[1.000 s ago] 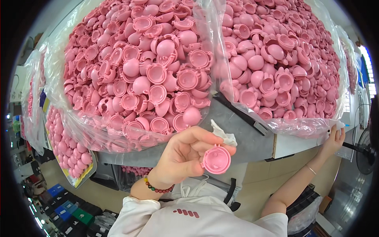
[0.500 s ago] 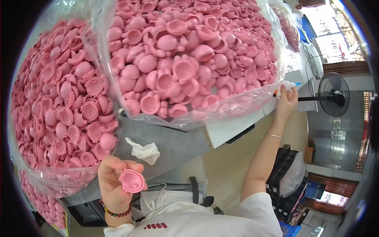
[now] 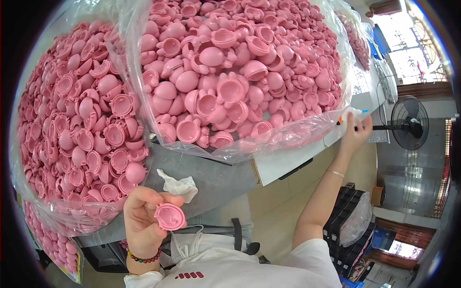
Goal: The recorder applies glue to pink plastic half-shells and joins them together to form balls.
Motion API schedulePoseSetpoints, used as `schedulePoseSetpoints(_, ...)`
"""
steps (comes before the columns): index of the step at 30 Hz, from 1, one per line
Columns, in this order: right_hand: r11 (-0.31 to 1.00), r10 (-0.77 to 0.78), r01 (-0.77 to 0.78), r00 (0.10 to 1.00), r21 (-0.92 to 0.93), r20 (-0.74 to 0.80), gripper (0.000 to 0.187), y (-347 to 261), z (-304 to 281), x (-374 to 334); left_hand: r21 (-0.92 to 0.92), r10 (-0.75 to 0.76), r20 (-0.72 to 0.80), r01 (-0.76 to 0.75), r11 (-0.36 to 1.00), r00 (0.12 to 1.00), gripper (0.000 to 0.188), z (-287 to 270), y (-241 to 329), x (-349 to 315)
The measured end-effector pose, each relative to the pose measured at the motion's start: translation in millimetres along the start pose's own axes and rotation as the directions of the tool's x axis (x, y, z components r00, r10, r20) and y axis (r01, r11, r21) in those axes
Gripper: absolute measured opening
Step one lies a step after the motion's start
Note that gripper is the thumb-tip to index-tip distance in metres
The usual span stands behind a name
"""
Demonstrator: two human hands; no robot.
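Observation:
My left hand (image 3: 144,223) pinches a small pink plastic half-shell (image 3: 171,217) by its edge, with the hollow side facing up. The shell is round, with a raised rim and small tabs. Far to the right, my right arm is stretched out. The fingers of my right hand (image 3: 356,134) look spread, beside a small white thing (image 3: 353,112) with orange and blue bits near it, too small to name. Whether the fingertips touch it is hard to see. A crumpled white cloth or tissue (image 3: 180,186) lies on the grey table (image 3: 206,175) beyond my left hand.
Two big clear plastic bags hold heaps of similar pink shells, one heap (image 3: 230,91) ahead and one (image 3: 86,129) at left. More pink pieces (image 3: 53,240) lie lower left. A black fan (image 3: 409,123) stands at right, with black crates (image 3: 343,216) below my right arm.
My left hand has shifted slightly right and up with the pink half-shell, which is turned a little. My right hand's fingers look more spread beside the white thing. The whole view has shifted slightly.

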State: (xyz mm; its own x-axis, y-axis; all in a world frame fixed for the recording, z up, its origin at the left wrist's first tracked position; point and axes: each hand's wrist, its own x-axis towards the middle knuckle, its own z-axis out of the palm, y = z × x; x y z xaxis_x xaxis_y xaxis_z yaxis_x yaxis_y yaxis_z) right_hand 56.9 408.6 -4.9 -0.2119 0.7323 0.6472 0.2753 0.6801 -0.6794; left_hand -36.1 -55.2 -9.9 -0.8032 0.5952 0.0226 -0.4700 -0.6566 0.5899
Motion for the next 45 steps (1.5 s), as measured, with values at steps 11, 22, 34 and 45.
schedulePoseSetpoints(11, 0.75, -0.541, 0.658, 0.552, 0.068, 0.634, 0.023, -157.5, 58.8, -29.2, -0.017, 0.005, 0.019, -0.005, 1.0, 1.0, 0.046, -2.6, 0.9, -1.7)
schedulePoseSetpoints(22, 0.781, -0.616, 0.025, -0.134, 0.624, 0.776, 0.038, -226.5, 24.7, -146.3, 0.059, 0.019, -0.142, -0.011, 0.998, 0.99, 0.051, 2.8, 4.1, 0.7)
schedulePoseSetpoints(34, 0.829, -0.559, 0.208, 0.322, 0.519, 0.764, 0.05, -209.8, 16.0, -166.7, 0.188, 0.11, 0.08, -0.123, 0.974, 0.991, 0.047, 4.8, 1.9, 2.0)
schedulePoseSetpoints(45, 0.786, -0.445, -0.222, 0.444, 0.577, 0.778, 0.038, -217.2, 10.8, -182.8, 0.647, 0.073, 0.111, -0.128, 0.752, 0.991, 0.037, 10.8, -1.0, 1.5)
